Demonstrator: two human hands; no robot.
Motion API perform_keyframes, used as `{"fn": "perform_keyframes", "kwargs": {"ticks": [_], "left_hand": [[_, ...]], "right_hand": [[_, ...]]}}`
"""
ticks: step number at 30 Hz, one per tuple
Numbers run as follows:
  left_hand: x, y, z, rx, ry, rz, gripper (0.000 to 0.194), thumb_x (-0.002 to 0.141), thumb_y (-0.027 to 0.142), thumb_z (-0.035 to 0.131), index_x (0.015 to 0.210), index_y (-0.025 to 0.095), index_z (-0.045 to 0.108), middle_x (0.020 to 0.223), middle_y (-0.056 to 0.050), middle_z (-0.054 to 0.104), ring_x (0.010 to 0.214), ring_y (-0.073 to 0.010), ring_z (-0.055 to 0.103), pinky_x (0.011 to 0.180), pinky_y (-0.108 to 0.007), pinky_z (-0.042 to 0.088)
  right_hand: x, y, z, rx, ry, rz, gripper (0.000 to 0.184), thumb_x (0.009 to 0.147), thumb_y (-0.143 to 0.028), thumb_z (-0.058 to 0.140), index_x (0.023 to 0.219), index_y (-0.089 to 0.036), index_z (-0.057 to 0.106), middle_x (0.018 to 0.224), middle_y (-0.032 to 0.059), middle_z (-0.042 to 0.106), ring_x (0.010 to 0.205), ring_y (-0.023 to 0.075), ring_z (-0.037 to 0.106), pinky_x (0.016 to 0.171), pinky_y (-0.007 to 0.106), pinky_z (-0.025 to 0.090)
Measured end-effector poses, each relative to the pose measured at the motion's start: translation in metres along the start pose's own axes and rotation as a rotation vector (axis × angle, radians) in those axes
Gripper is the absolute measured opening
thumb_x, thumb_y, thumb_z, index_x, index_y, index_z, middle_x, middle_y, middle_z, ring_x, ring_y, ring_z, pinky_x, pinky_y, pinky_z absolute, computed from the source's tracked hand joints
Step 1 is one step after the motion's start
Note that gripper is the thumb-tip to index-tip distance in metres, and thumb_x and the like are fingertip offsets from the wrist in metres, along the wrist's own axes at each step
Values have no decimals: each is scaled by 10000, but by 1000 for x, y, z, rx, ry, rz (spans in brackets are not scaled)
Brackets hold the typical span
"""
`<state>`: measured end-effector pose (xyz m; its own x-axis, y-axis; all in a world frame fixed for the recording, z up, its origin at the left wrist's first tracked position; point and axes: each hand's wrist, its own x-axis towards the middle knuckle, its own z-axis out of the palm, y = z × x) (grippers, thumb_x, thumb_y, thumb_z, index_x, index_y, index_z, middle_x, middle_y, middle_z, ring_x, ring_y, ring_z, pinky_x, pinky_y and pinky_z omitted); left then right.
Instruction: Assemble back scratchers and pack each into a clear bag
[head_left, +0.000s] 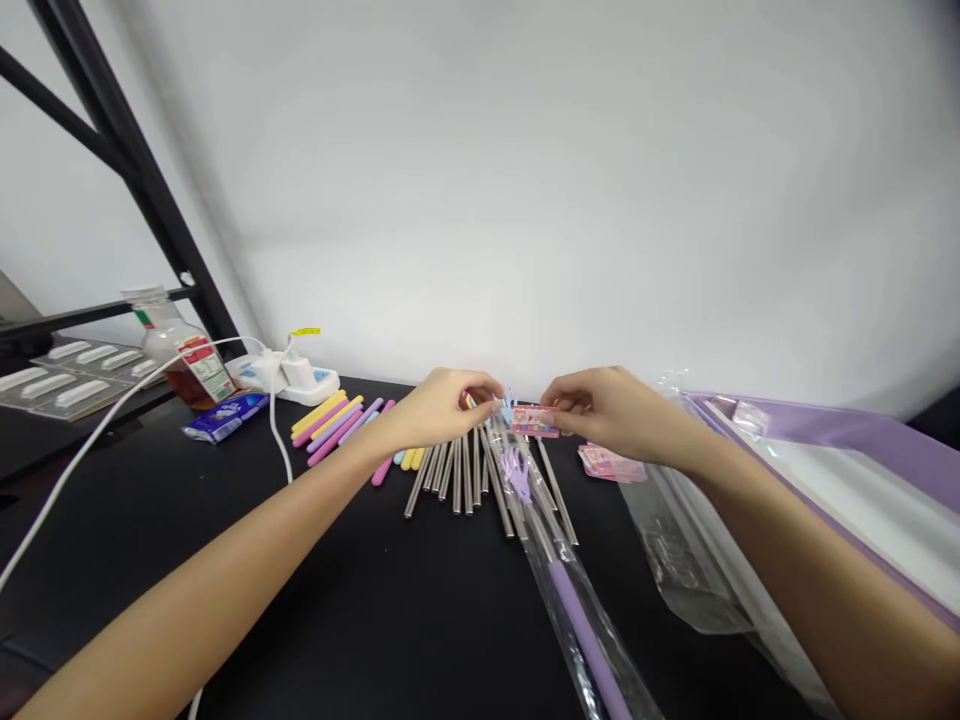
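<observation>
Black tabletop [420, 620] under white wall; left hand [442, 405] and right hand [607, 405] pinch pink card [535, 421].

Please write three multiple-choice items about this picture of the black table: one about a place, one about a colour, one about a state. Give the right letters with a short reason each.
1. Where does the bottle with the red label stand?
A. at the far left, near the white power strip
B. between the two hands
C. inside the purple tray

2. What colour is the handle inside the clear sleeve?
A. green
B. purple
C. orange

3. What is the state of the right hand?
A. flat on the table
B. pinching a small pink card
C. out of view

Answers:
1 A, the bottle stands at the table's left end beside the power strip.
2 B, a purple handle shows through the clear plastic.
3 B, the fingers close on the pink card, opposite the left hand, above the metal rods.
</observation>
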<state>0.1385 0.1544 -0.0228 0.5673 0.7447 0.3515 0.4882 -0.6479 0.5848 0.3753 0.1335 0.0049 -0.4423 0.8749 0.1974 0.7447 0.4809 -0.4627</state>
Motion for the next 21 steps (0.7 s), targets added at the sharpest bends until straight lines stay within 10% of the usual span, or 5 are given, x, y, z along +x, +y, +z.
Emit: {"fn": "perform_keyframes", "kwargs": {"ticks": [7, 21], "left_hand": [[-4, -22, 20, 62, -3, 122, 251, 835, 216, 704, 1074, 167, 646, 1037, -58, 693, 885, -176, 647, 797, -309, 505], [-1, -20, 35, -339, 143, -111, 200, 887, 108, 502, 876, 145, 699, 875, -43, 723, 847, -148, 686, 822, -298, 540]], "right_hand": [[1, 12, 5, 46, -39, -34, 217, 861, -394, 612, 803, -220, 727, 792, 22, 748, 703, 185, 677, 626, 287, 492], [-6, 7, 9, 163, 98, -126, 213, 891, -397, 646, 845, -198, 709, 833, 44, 751, 785, 193, 700, 743, 320, 549]]}}
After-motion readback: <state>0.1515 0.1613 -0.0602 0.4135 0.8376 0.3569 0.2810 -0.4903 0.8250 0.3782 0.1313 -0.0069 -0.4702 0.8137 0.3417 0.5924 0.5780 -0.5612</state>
